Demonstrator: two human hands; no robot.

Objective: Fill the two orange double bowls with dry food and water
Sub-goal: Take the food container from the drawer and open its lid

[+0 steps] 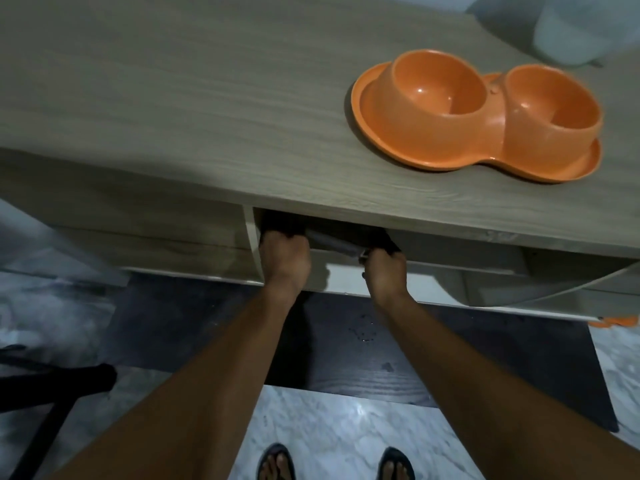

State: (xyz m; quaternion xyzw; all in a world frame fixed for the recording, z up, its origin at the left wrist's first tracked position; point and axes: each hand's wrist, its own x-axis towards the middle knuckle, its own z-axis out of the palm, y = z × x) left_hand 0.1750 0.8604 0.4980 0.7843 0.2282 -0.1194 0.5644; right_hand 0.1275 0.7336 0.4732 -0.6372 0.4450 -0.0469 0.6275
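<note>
— Where is the orange double bowl (478,114)?

— It stands on the grey wood-grain tabletop (173,109), toward the right and far side, well apart from the hands. Both of its round cups show bare orange bottoms with only glints of light; no dry food or water is seen in either. A small orange sliver (614,321) lies on the floor at the right edge, under the table; what it belongs to is hard to say.

— And the pale container (581,29) in the far right corner?

— It is blurred; its contents cannot be made out.

— What are the hands doing?

— Both reach below the table's near edge into a shadowed opening. The left hand (284,259) is curled closed, fingers tucked around something dark. The right hand (386,270) is also clenched, gripping what may be a dark bag (334,242) stretched between the two hands, though the shade hides its shape.

— Anything nearer?

— A dark mat (346,358) lies on the marbled floor, with sandalled feet (277,462) at the near edge.
</note>
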